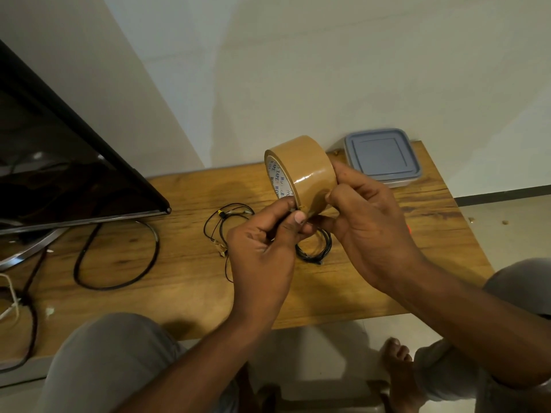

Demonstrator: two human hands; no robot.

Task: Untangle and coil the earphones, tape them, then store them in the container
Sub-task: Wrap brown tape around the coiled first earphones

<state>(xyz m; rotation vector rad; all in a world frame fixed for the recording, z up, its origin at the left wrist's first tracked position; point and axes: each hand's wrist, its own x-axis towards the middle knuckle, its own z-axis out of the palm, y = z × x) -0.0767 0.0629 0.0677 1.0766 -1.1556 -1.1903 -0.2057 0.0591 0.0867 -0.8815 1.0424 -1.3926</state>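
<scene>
**While both grips work the tape roll (307, 171) above the counter (179, 278)**

Raised over the middle of the counter, the brown tape roll stands on edge, its printed core facing left. My right grip (366, 231) holds it, fingers curled round its right side and thumb on the outer face. My left grip (262, 248) pinches at the roll's lower edge with thumb and forefinger. Black earphones (313, 251) lie coiled on the counter beneath my hands, partly hidden, with a looser wire loop (226, 216) just to their left. The container (383, 156), lid on, sits at the far right corner. A dark screen (59, 162) and a thick black cable (119, 263) occupy the left end.
</scene>
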